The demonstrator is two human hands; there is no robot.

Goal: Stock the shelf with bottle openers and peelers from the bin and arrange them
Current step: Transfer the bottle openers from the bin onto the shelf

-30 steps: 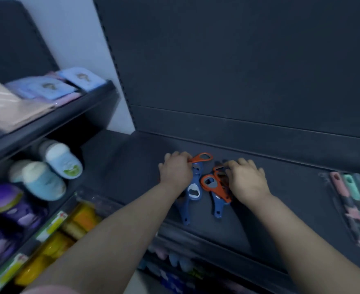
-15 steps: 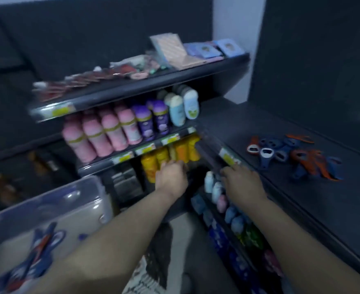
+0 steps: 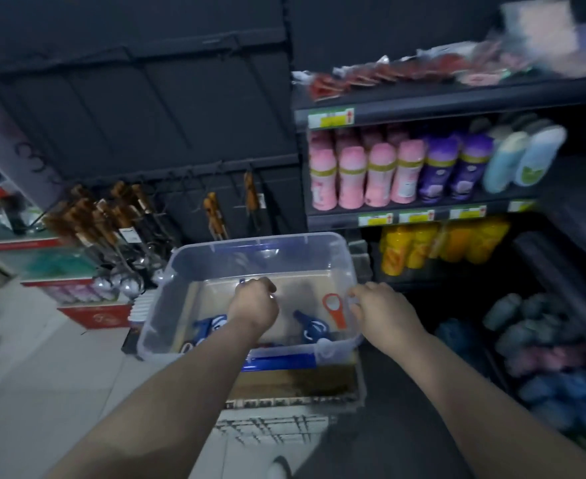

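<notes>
Clear bin [image 3: 333,257] holds blue openers [image 3: 310,328], an orange one [image 3: 334,311]; both hands' grip seemingly curled, empty.

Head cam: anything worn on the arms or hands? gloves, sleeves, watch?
Nothing visible. Left hand and right hand are bare, no gloves, and no rings that can be made out. Both forearms are bare to the frame edge: no sleeves, watch or bands in view.

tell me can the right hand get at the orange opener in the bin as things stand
Probably yes. The right hand is at the rim of the open, lidless bin, and the orange opener lies just inside beside it with nothing on top. The left hand is further left, out of the way.
</notes>
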